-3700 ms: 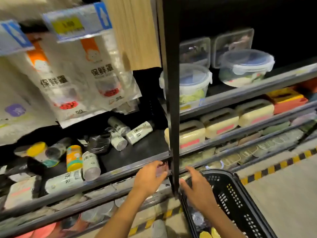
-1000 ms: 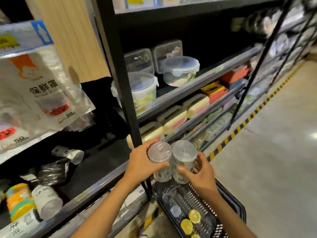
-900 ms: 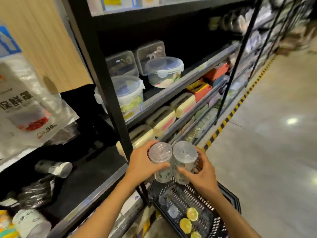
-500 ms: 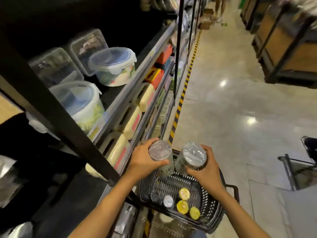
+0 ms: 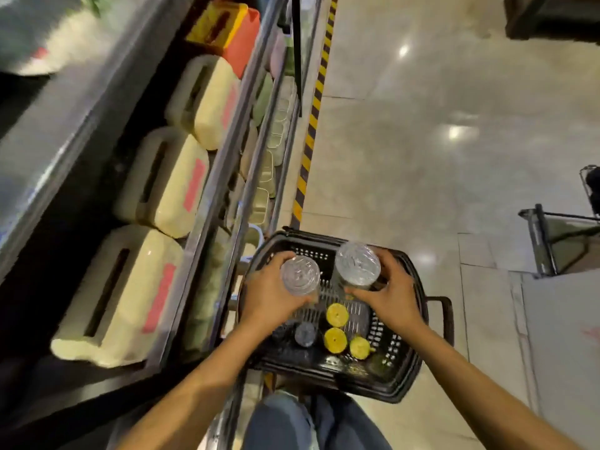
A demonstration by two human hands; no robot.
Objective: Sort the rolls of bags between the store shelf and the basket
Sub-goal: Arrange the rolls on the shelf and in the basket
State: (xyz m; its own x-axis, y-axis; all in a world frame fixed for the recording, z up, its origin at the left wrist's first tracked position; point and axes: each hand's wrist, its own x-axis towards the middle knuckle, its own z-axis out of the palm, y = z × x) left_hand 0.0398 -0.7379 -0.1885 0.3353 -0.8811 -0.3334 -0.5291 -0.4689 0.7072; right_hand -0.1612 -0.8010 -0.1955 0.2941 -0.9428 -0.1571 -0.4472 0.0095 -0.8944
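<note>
A black plastic basket [image 5: 409, 362] stands on the floor beside the store shelf [image 5: 207, 203]. My left hand [image 5: 269, 295] grips a clear roll of bags [image 5: 299, 275] upright over the basket. My right hand [image 5: 391, 295] grips a second clear roll of bags [image 5: 357, 264] next to it, also over the basket. On the basket's floor lie three yellow-ended rolls [image 5: 336, 339] and a grey-ended roll [image 5: 304, 333].
Cream plastic containers [image 5: 168, 180] with pink labels fill the shelf at left, an orange and yellow box [image 5: 233, 34] farther along. A yellow-black stripe [image 5: 311, 125] marks the floor by the shelf. A metal cart frame [image 5: 545, 241] stands at right. My knees [image 5: 308, 423] show below.
The view has swung down from the shelf to the basket. Both hands carried the two clear rolls lower, over the basket, and the rolls have moved slightly apart.
</note>
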